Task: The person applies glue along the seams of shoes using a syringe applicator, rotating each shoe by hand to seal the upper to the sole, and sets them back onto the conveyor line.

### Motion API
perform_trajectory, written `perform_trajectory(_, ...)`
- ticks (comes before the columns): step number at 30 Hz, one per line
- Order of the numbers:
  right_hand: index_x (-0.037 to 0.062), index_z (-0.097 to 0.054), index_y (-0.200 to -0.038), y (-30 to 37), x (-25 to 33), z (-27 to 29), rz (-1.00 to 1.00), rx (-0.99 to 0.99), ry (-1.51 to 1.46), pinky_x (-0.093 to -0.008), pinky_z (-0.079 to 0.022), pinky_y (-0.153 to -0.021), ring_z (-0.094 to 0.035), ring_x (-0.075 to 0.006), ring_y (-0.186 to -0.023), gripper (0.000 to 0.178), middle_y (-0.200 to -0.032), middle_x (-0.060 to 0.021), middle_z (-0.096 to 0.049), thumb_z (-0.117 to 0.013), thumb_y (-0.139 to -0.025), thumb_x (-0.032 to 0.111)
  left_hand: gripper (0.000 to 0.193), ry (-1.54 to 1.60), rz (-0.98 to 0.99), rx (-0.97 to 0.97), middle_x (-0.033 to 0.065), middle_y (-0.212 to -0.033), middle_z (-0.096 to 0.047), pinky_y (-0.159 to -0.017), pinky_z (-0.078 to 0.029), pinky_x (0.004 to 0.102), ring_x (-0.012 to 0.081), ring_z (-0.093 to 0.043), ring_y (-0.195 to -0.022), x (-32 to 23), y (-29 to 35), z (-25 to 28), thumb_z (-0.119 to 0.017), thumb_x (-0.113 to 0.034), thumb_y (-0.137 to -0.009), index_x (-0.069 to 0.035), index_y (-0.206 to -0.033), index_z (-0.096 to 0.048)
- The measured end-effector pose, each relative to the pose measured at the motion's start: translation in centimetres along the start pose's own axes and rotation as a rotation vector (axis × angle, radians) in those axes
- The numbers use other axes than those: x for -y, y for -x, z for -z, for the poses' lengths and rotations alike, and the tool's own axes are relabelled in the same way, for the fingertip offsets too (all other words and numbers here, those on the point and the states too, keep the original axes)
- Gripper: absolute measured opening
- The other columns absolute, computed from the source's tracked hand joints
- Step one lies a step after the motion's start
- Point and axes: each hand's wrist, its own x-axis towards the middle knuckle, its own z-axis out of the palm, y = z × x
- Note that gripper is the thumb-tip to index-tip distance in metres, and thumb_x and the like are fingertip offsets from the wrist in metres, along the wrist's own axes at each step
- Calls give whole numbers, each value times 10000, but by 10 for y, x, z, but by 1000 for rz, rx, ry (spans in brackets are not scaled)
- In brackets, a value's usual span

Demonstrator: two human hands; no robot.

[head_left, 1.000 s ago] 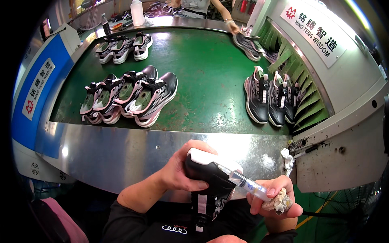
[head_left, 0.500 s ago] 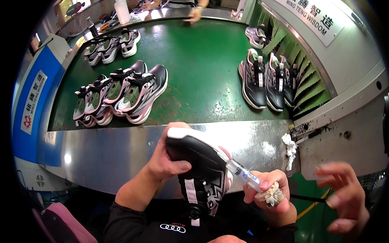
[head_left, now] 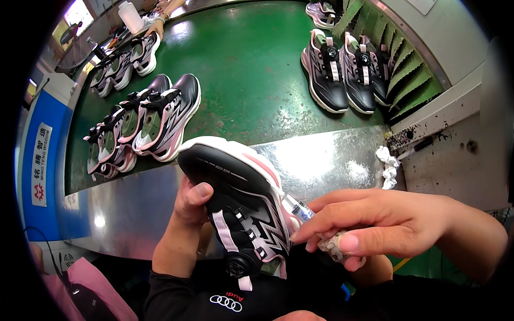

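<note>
My left hand grips a black, grey and pink sneaker by its toe end. The shoe is tilted, with its white sole edge facing up and away and its round lacing dial low, near my chest. A clear syringe points at the pink and white midsole side; whether its tip touches is hard to see. My right hand is closed on the syringe, along with a crumpled whitish wad. Another person's hand reaches in from the right over my right hand, hiding much of it, forefinger extended toward the shoe's side.
Sneakers stand in groups at left on the green belt, with more sneakers at right beside a green strip curtain. A metal ledge runs in front. White crumpled tissue lies at its right end.
The other person's hand has come in from the right across my right hand to the shoe's side. Farther off, another hand has moved left to the back sneakers. The whole view has shifted.
</note>
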Motion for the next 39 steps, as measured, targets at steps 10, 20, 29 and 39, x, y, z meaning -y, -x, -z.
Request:
perform_trajectory(10, -69, -484, -1283, 39, -20, -6, 254, -279, -330, -257, -528, -710, -594, -188, -941, 411, -1133, -145, -568, -415, -983, 204, 758, 445, 66, -286, 193, -1278, -520, -1018, -424, 482, 331, -534, -1158, -6, 30, -1, -698, -317, -724, -19, -1351, -393)
perform_trajectory(20, 194, -58, -1481, -35, -190, -20, 1195, -1040, -201, -270, -443, -706, -496, -147, -803, 922, -1224, -150, -480, -681, -808, 278, 602, 452, 89, -134, 150, -1277, -544, -993, -440, 462, 302, -553, -1136, 33, 6, 43, -598, -344, -830, -43, -1329, -446)
perform_trajectory(29, 48, -518, -1234, -70, -219, -5, 627, -1260, 306, -261, -434, -671, -466, -144, -733, 527, -962, -63, -563, -694, -780, 248, 582, 382, 150, -157, 152, -1258, -557, -981, -450, 461, 303, -566, -1117, 38, -3, 55, -598, -341, -831, -41, -1310, -463)
perform_trajectory(39, 22, -565, -1122, -74, -224, -6, 729, -1340, 545, -359, -451, -779, -553, -268, -842, 438, -925, -113, -579, -709, -749, 201, 559, 345, 187, -171, 154, -1238, -571, -968, -462, 460, 304, -581, -1095, 46, -17, 56, -598, -338, -831, -38, -1289, -483)
